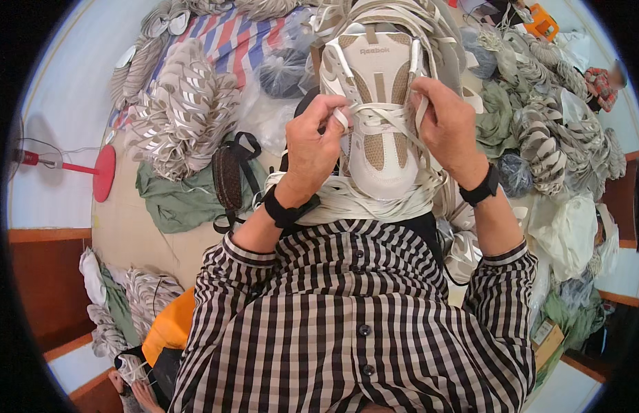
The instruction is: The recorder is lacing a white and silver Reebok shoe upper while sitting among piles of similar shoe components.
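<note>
A cream and tan sneaker upper point(385, 165) lies in front of my body, its toe pointing at me. Flat off-white laces point(378, 117) cross over its tongue in the lower eyelet rows. My left hand point(311, 144) is closed beside the left eyelet row, thumb and forefinger pinching a lace. At the opposite side my right hand point(449, 127) pinches another stretch of lace, which runs down along the upper's edge. A bundle of loose white laces point(354, 210) lies across my lap beneath the toe. Black bands circle both wrists.
Bundled shoe uppers point(185, 103) are heaped at the left, by a green cloth point(168, 199) and a brown bag with black straps point(228, 175). More bundles point(546, 148) and a white plastic bag point(567, 230) lie right. A red-based stand point(104, 172) is far left. Another person's hand point(144, 396) shows lower left.
</note>
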Tool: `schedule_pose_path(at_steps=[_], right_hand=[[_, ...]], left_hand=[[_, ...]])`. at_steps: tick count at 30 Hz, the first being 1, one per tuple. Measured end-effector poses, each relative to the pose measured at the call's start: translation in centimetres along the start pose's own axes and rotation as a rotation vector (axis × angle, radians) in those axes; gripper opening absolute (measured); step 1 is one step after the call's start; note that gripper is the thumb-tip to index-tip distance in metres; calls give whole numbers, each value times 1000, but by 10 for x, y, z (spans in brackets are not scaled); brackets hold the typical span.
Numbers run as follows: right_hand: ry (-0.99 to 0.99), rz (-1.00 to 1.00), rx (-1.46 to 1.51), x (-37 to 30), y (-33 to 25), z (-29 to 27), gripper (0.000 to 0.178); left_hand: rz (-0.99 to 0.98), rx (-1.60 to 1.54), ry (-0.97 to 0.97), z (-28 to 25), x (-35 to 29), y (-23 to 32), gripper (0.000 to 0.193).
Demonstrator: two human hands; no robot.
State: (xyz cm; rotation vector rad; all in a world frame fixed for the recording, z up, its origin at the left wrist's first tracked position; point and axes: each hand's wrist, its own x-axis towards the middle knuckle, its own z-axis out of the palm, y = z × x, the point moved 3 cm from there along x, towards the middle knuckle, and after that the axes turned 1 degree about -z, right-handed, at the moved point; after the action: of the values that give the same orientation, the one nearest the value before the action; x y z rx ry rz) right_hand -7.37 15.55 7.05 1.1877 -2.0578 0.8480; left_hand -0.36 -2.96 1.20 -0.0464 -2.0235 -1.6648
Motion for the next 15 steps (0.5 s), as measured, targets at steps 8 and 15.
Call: schedule_pose_path(at_steps=[8, 15], right_hand=[[-51, 551, 516, -13, 25, 11, 15], [-42, 570, 538, -13, 23, 10, 14]], left_hand=[[54, 151, -120, -2, -3, 9, 13], [-8, -21, 36, -6, 5, 0, 10]])
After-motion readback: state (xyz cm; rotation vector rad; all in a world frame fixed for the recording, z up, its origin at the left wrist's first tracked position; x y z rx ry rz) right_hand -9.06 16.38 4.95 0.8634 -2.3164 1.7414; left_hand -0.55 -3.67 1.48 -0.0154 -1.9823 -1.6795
